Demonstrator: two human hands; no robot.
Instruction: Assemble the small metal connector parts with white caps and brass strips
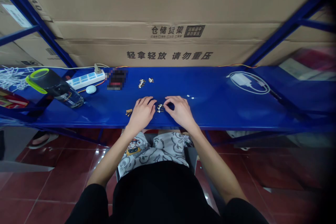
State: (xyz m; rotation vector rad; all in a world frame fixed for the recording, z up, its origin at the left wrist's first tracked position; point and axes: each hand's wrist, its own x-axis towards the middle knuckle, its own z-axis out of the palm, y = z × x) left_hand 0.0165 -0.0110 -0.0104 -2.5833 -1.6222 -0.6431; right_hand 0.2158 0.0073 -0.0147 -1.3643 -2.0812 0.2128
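Note:
My right hand curls with thumb and forefinger pinched at the edge of a small cluster of white-and-brass pieces with thin stems. What lies between its fingertips is too small to make out. On the other side of this cluster, my left hand rests palm down on the blue shelf top, fingers loosely stretched. Beside its wrist are small brown pieces with thin stems. Farther back lie two more little clusters, a larger one and a smaller one. Two tiny white bits sit right of my right hand.
A dark bottle with a lime-green loop leans at the left, near a white power strip and a pale round object. A blurred dark item is behind. A white charger with coiled cable lies right. Cardboard backs the shelf.

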